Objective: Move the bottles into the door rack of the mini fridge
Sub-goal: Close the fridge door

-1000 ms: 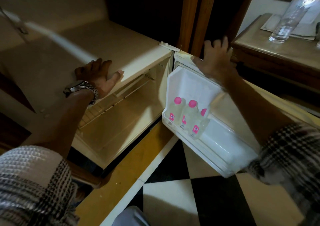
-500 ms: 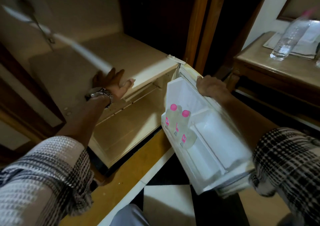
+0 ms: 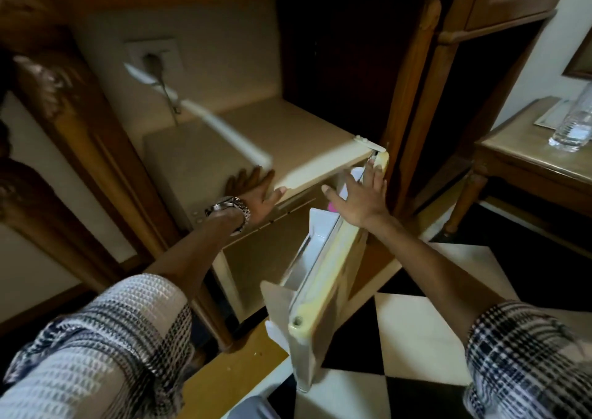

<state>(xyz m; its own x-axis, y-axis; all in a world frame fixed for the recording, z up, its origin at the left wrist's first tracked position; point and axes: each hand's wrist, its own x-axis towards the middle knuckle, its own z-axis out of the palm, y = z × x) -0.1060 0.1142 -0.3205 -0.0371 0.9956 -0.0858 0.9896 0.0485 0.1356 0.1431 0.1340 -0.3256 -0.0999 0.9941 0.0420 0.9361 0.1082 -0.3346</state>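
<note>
The cream mini fridge [image 3: 298, 136] sits in a wooden cabinet recess. Its door [image 3: 323, 293] stands about half shut, seen almost edge-on. My right hand [image 3: 362, 197] lies flat with fingers spread against the door's top edge near the hinge. My left hand [image 3: 253, 187], with a metal watch on the wrist, rests palm-down on the front edge of the fridge top. Of the bottles in the door rack only a bit of one pink cap [image 3: 331, 207] shows below my right hand; the rest are hidden behind the door.
A wooden side table [image 3: 525, 149] at the right carries a clear water bottle [image 3: 573, 123] and papers. A wall socket [image 3: 153, 56] with a plugged cable is behind the fridge. Black and white floor tiles [image 3: 413, 332] lie below the door.
The door has swung from wide open towards the fridge body, hiding the pink-capped bottles. My right hand moved along with the door's top edge. My left hand stayed on the fridge top.
</note>
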